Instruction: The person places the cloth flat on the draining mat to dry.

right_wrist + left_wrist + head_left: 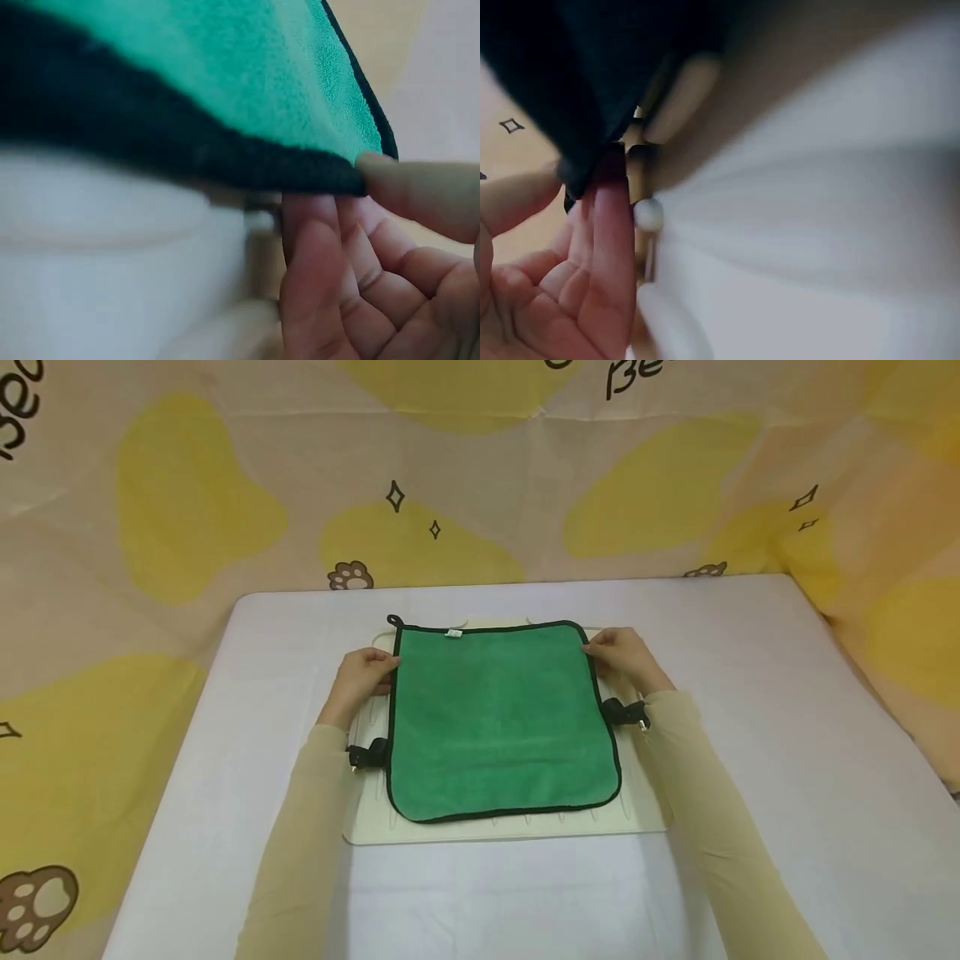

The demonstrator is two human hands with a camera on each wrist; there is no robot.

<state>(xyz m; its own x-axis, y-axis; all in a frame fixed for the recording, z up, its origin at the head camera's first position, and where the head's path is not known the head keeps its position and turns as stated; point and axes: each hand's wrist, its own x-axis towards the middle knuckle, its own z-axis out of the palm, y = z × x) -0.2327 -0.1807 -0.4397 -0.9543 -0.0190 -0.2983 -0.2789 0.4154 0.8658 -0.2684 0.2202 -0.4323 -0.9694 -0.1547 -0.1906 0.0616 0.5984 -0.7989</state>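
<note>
A green cleaning cloth (495, 718) with a black border, a corner loop and a small white tag hangs spread out between my hands. My left hand (360, 681) pinches its left edge near the top. Opposite it, my right hand (624, 656) pinches the right edge just below the upper corner. In the right wrist view, thumb and fingers (315, 277) grip the dark border, and the green pile shows above. The left wrist view shows the dark border (585, 161) between thumb and fingers, partly blurred. Beneath the cloth lies a cream ridged mat or tray (450, 833), mostly hidden.
A white-covered table (750, 693) extends around the mat. Behind it and at the sides hangs a beige and yellow patterned fabric (652, 485). Black wrist straps or mounts (369, 754) sit at both sleeves, close to the cloth's edges.
</note>
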